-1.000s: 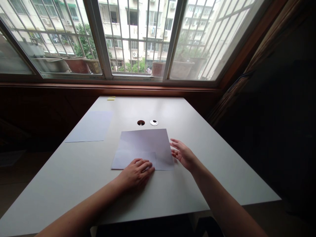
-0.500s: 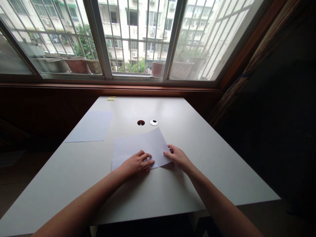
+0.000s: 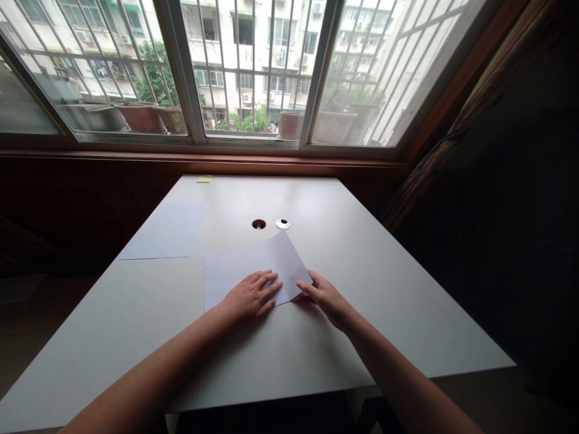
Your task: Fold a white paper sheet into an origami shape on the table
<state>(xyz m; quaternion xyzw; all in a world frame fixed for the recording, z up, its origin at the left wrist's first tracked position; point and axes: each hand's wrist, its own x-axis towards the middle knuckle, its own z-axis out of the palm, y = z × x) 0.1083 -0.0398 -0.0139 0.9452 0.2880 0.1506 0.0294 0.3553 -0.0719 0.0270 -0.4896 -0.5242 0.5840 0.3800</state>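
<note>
A sheet of white paper (image 3: 239, 262) lies in front of me on the white table (image 3: 362, 253), its right part lifted off the surface. My left hand (image 3: 256, 292) rests flat on the sheet near its front edge, fingers stretched out and pointing right. At the sheet's right edge, my right hand (image 3: 323, 295) pinches the paper, thumb on top and the other fingers partly hidden beneath it.
Another sheet of paper (image 3: 165, 232) lies at the table's left edge. Beyond my sheet are a round hole (image 3: 259, 224) and a silvery round grommet (image 3: 283, 224). A yellow sticky note (image 3: 204, 179) is at the far edge, below a barred window.
My right hand has raised the sheet's right part further, and the sheet has shifted slightly left. My left hand has flattened, its fingers now straighter on the paper.
</note>
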